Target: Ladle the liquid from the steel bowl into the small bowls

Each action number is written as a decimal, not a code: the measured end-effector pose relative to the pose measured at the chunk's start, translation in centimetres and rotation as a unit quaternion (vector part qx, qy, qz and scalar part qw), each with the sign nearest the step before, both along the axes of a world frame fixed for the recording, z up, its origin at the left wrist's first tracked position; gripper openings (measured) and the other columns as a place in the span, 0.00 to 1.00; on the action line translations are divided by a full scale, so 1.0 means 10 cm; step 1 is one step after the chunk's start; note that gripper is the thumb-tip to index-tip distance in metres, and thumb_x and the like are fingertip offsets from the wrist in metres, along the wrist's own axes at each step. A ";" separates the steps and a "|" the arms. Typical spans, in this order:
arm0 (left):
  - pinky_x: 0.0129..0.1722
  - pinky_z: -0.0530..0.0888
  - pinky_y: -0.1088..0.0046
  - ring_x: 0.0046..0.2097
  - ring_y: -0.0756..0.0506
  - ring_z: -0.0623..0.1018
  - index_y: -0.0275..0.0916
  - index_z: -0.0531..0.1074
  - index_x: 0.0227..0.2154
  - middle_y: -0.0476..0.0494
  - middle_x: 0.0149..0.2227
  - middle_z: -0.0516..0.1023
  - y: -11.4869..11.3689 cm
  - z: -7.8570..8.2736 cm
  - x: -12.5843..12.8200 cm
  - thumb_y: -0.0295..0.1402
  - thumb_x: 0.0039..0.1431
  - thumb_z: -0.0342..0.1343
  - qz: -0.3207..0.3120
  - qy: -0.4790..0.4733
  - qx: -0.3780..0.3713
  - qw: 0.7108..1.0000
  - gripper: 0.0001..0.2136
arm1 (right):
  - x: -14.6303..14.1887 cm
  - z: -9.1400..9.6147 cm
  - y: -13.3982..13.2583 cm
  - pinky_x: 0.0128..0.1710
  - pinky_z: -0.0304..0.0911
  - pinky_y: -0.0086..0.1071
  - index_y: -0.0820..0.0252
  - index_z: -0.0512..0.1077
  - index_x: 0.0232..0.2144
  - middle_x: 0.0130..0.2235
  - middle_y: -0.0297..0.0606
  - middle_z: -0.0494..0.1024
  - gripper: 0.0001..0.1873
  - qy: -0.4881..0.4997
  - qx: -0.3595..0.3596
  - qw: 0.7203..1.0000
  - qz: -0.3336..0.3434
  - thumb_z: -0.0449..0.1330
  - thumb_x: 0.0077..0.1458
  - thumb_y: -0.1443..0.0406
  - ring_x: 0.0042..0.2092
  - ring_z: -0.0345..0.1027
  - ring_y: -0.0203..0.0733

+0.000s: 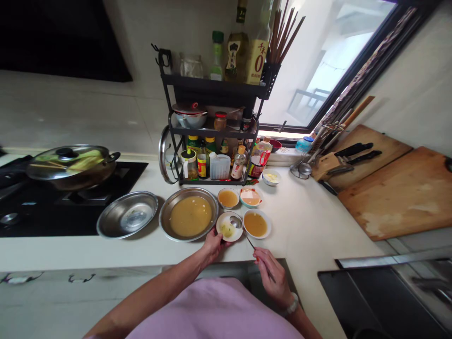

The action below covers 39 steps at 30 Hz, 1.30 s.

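My left hand (pixel 213 246) grips the near left rim of a small white bowl (pixel 221 220), which has a little yellowish liquid with green bits at its bottom. In my right hand (pixel 271 273) is the long handle of a metal ladle (pixel 235 221); its head is over that bowl's right side. A white bowl of brownish-yellow liquid (pixel 256 224) stands just right of it. Behind are another bowl of similar liquid (pixel 228 198) and a bowl with pinkish-orange contents (pixel 250 197). To the left sits a wide metal basin of yellowish liquid (pixel 190 216).
An empty-looking metal basin (pixel 130 215) overlaps the stove edge, where a lidded pan (pixel 72 165) stands. Behind the bowls rises a black rack (pixel 215 134) of bottles and jars. A small bowl with pale pieces (pixel 271 177), a knife block (pixel 326 165) and cutting boards (pixel 391 193) are right.
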State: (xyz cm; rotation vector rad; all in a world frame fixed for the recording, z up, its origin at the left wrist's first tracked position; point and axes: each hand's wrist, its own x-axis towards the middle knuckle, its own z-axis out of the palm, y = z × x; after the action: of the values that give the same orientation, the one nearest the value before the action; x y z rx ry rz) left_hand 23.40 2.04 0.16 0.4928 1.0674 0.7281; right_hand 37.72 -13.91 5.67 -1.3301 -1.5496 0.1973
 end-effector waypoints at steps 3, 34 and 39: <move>0.24 0.77 0.75 0.36 0.46 0.80 0.39 0.62 0.58 0.30 0.56 0.71 -0.03 0.00 0.00 0.22 0.52 0.60 -0.001 0.001 0.018 1.000 0.30 | 0.02 0.01 -0.04 0.37 0.75 0.30 0.56 0.74 0.46 0.43 0.45 0.78 0.18 -0.020 0.001 1.000 0.004 0.52 0.59 0.76 0.40 0.76 0.41; 0.27 0.77 0.71 0.28 0.48 0.79 0.36 0.57 0.58 0.39 0.38 0.78 -0.20 0.14 -0.07 0.20 0.55 0.55 -0.007 0.041 0.020 0.999 0.28 | 0.08 0.26 -0.06 0.30 0.73 0.35 0.63 0.77 0.27 0.29 0.40 0.80 0.17 0.509 -0.126 0.835 -0.166 0.72 0.40 0.56 0.28 0.76 0.44; 0.26 0.78 0.71 0.30 0.47 0.80 0.34 0.61 0.55 0.34 0.44 0.78 -0.17 0.14 -0.08 0.21 0.55 0.58 0.013 0.011 -0.006 1.000 0.25 | 0.08 0.40 0.03 0.28 0.73 0.34 0.64 0.77 0.26 0.29 0.39 0.79 0.17 0.519 -0.104 0.832 -0.169 0.73 0.37 0.57 0.28 0.76 0.44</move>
State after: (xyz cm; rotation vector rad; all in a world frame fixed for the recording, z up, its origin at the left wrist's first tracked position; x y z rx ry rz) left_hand 22.57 0.30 1.53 0.4775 1.0992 0.7408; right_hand 38.56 -13.64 9.63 -1.2843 -0.3666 0.7401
